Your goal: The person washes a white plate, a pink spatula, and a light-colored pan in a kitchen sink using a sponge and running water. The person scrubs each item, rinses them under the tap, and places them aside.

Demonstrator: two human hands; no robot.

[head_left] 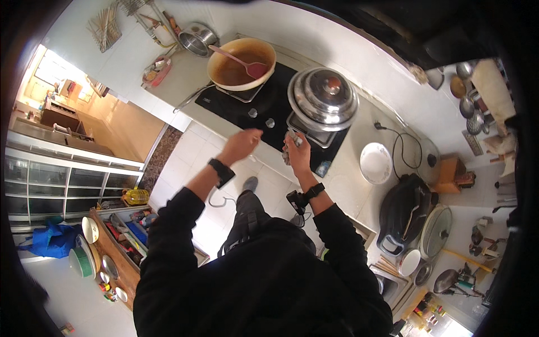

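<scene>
Loosely curled, my left hand (241, 147) hangs near the front edge of the black stove (275, 96); I cannot tell whether its fingers close on anything. My right hand (300, 153) is clamped around a bunched grey cloth (292, 137), which pokes out of my fist just before the stove's right burner. Across the worktop from the left, I see a pink basket (157, 70), then a steel pan (197, 39) by the wall. Next comes a wide cream wok (241, 87) on the left burner, browned inside, with a pink spatula (255, 69) resting in it, its handle over the rim. On the right burner, beyond the cloth, stands a lidded steel pot (323, 104). Right of the stove, a white bowl (375, 163) sits on the counter, and farther right is a black appliance (405, 210).
</scene>
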